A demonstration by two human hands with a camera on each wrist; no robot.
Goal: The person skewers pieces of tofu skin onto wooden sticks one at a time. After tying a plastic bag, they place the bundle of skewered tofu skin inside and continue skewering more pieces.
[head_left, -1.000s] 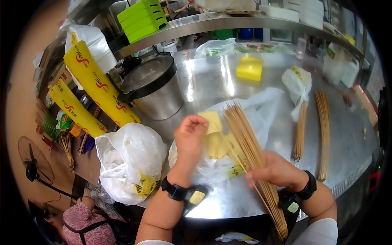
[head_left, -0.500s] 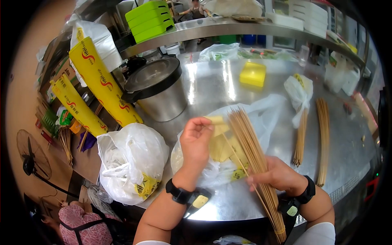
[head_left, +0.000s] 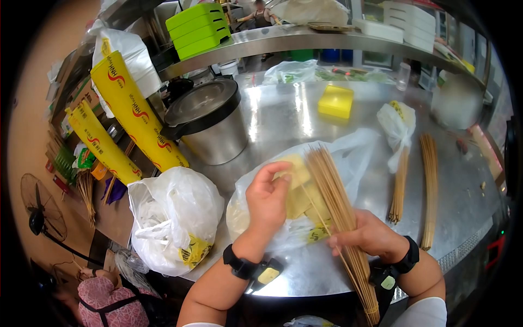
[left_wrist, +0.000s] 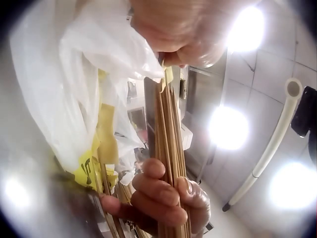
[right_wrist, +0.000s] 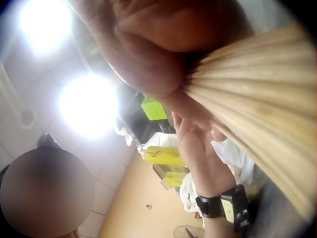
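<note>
My right hand grips a thick bundle of bamboo skewers, banded near its lower end and slanting up to the left. One skewer stands apart from the bundle, pointing toward my left hand. The left fingers and thumb pinch a small pale yellow piece at the skewer tips, seen in the left wrist view; the fingers largely hide it. Beneath lie flat yellow sheets, like bean curd skin, on a spread white plastic bag.
A knotted white bag and a lidded steel pot stand left. To the right lie a loose skewer bundle and a bag-wrapped one. A yellow container sits farther back. Another person is at lower left.
My left hand has moved a little right and down, closer to the bundle's tips. The right hand keeps its hold on the skewers, and the head view has shifted slightly.
</note>
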